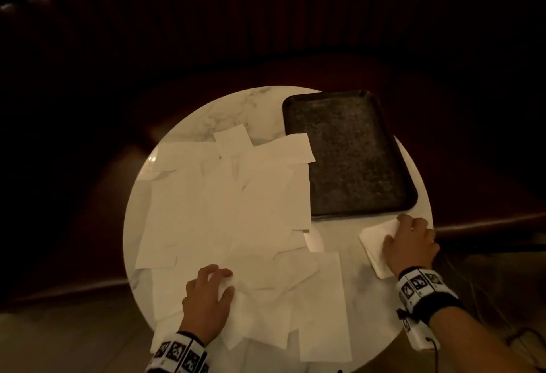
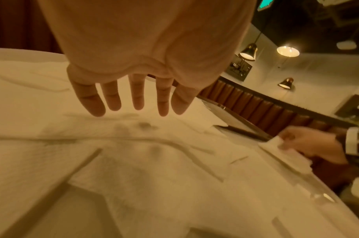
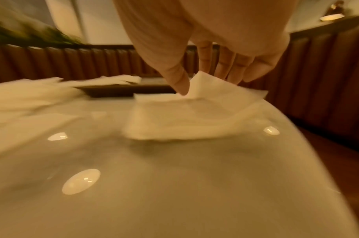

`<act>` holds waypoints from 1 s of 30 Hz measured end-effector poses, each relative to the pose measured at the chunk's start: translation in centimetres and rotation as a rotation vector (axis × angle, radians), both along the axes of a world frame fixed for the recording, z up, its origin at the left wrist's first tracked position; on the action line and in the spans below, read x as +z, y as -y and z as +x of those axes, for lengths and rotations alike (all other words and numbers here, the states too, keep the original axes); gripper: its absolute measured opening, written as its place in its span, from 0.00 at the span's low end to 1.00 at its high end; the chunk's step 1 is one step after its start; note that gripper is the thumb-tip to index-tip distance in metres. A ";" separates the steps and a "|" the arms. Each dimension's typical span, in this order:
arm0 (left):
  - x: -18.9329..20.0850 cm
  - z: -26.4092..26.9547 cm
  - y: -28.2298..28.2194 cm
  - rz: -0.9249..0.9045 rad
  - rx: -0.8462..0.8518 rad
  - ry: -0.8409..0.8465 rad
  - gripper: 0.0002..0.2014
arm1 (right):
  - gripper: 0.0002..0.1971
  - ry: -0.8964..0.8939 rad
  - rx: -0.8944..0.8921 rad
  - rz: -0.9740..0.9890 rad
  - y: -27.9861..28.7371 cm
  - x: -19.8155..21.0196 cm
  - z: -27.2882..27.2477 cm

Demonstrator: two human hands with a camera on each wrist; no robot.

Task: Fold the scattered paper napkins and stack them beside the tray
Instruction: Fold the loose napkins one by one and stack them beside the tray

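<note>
The napkins (image 1: pixel 224 210) are plain white, tinted cream by the warm light, with a fine embossed texture in the left wrist view. The folded napkin (image 1: pixel 375 242) is the same white. The tray (image 1: pixel 348 154) is black with a pale speckled grain across its floor. The surface (image 1: pixel 192 124) is white marble with faint grey veins, and it shows bright oval reflections in the right wrist view. The wristbands (image 1: pixel 419 287) are black, carrying white tags printed with black square patterns. The bench back (image 3: pixel 72 62) is reddish brown with vertical ribs. The walls (image 2: pixel 327 72) are off-white.
</note>
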State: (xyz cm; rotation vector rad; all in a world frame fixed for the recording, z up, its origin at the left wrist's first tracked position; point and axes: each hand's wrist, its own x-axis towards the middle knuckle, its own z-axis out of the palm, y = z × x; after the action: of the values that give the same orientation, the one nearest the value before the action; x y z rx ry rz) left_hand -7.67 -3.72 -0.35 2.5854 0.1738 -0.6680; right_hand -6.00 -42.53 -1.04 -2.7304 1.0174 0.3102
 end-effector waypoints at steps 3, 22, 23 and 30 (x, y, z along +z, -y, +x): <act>-0.2 0.1 0.2 0.102 -0.054 -0.040 0.22 | 0.28 0.060 0.168 0.010 -5.1 1.2 0.0; -0.9 -0.5 -1.9 0.156 -0.333 -0.054 0.31 | 0.31 0.080 -0.163 0.685 -20.0 0.0 12.4; -0.9 -0.4 -2.1 0.149 -0.340 -0.058 0.31 | 0.31 0.076 -0.223 0.713 -20.3 0.0 13.1; -1.0 -0.3 -2.7 0.127 -0.389 -0.053 0.31 | 0.25 0.040 -0.357 0.784 -21.5 -0.8 15.7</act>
State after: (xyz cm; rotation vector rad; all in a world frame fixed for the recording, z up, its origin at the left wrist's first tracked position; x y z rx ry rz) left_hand -8.00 -1.00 -1.31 2.7517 -0.2873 -0.8870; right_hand 9.72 -21.07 -1.88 -1.8209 1.0570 0.4663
